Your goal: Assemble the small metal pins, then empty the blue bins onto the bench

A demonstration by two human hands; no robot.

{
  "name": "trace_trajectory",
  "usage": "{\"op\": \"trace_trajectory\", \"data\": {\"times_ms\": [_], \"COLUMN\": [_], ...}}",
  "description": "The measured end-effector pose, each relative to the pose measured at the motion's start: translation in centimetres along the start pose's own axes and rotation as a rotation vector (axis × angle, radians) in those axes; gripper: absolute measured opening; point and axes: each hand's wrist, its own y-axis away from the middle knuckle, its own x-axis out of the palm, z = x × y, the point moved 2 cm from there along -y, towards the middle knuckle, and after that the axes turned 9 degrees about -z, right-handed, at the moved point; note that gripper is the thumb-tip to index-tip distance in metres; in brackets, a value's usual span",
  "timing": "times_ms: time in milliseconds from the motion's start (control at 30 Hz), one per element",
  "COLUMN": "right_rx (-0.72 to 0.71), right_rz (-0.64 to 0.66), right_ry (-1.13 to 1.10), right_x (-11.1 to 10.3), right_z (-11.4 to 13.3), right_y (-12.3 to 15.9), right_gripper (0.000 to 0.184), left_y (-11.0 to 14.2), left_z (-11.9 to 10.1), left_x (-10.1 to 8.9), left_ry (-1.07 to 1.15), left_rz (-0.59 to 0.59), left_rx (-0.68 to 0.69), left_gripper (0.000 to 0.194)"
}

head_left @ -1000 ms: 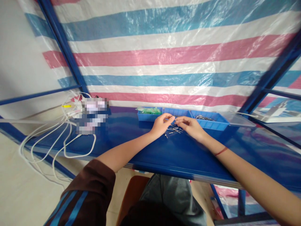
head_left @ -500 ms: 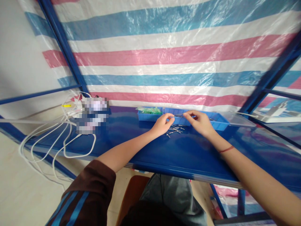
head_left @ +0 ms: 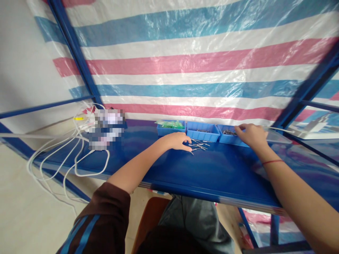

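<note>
My left hand (head_left: pixel 179 141) is over the blue tabletop, thumb and fingers apart, at the left side of a loose pile of thin silver metal pins (head_left: pixel 198 145). Nothing shows between its fingertips. My right hand (head_left: pixel 251 135) is at the right end of the right blue bin (head_left: pixel 230 139), fingers loosely curved and nothing visible in them. Small dark metal parts (head_left: pixel 229 132) lie in that bin. The middle blue bin (head_left: pixel 203 135) holds a few thin metal pieces (head_left: pixel 202 131). In the left blue bin (head_left: pixel 171 132) is green plastic wrapping (head_left: pixel 172 124).
White cables (head_left: pixel 76 155) hang in loops over the left end of the blue table (head_left: pixel 169 173), beside a blurred-out item (head_left: pixel 107 128). Blue posts (head_left: pixel 76 56) and a striped plastic sheet (head_left: pixel 180 63) stand behind. A white power strip (head_left: pixel 315 128) is at far right.
My hands have moved apart from their meeting point over the middle bin. The right one went right to the right bin; the left opened and lowered slightly beside the pins.
</note>
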Motion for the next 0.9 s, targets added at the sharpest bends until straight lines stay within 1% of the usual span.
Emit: {"op": "trace_trajectory", "data": {"times_ms": [67,100,167,233,300,400,500,567,633,733,900], "right_rx": [-0.053,-0.092,-0.189,-0.296,-0.38,-0.475,-0.549,-0.574,-0.566,-0.52,-0.474], "right_rz": [-0.044,-0.039,0.003,0.054,0.126,0.275,0.424,0.496,0.539,0.541,0.525], "right_ry": [-0.005,0.006,0.016,-0.028,-0.115,-0.266,-0.342,-0.352,-0.358,-0.394,-0.484], "right_x": [-0.4,-0.5,-0.5,-0.3,-0.1,0.1,0.4,0.7,0.9,1.2,1.0], "right_z": [0.9,1.5,3.0,4.6,6.4,8.8,10.4,11.0,11.3,11.6,12.3], "right_y": [0.1,0.1,0.2,0.6,1.3,2.8,4.2,4.9,5.4,5.8,6.2], "right_gripper": [0.023,0.024,0.025,0.025,0.024,0.024,0.023,0.022,0.022,0.023,0.027], "left_y": [-0.1,-0.3,-0.5,-0.6,-0.7,-0.7,-0.8,-0.9,-0.9,-1.0,-1.1], "left_z": [0.1,0.2,0.2,0.1,0.0,-0.1,-0.2,-0.3,-0.4,-0.7,-1.4], "left_x": [0.3,0.5,0.9,1.3,1.6,1.8,2.1,2.3,2.4,2.3,1.6], "left_ry": [0.017,0.027,0.039,0.04,0.036,0.028,0.0,-0.028,-0.047,-0.018,0.173], "left_rz": [0.015,0.012,-0.002,-0.012,-0.035,-0.079,-0.092,-0.091,-0.108,-0.177,-0.304], "left_rx": [0.027,0.042,0.058,0.058,0.056,0.079,0.097,0.099,0.094,0.077,0.079], "left_gripper": [0.029,0.023,0.017,0.014,0.014,0.018,0.02,0.022,0.023,0.022,0.016]}}
